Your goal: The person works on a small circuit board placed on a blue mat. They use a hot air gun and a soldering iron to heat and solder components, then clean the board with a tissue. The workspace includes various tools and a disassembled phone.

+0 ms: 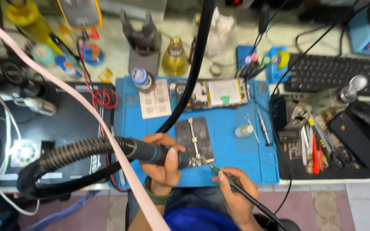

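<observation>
The work is mid-way, judging by how things lie: both tools are at the board, and nothing looks finished or put away. The left hand (162, 160) is wrapped around the hot-air wand (150, 152), whose ribbed hose runs off to the left; its nozzle sits at the lower left corner of the board holder (193, 141). The right hand (232, 188) pinches a thin green-tipped tool (219, 173) like a pen, its tip just at the holder's lower right corner. The holder lies flat near the middle of the blue mat (253, 158), clamping a dark board. Above the holder, an opened phone (213, 94) lies with its insides showing, so reassembly appears left to do. To the right of the holder stand a small vial (244, 131) and tweezers (263, 124), untouched. A tool tray (326, 149) sits further right.
</observation>
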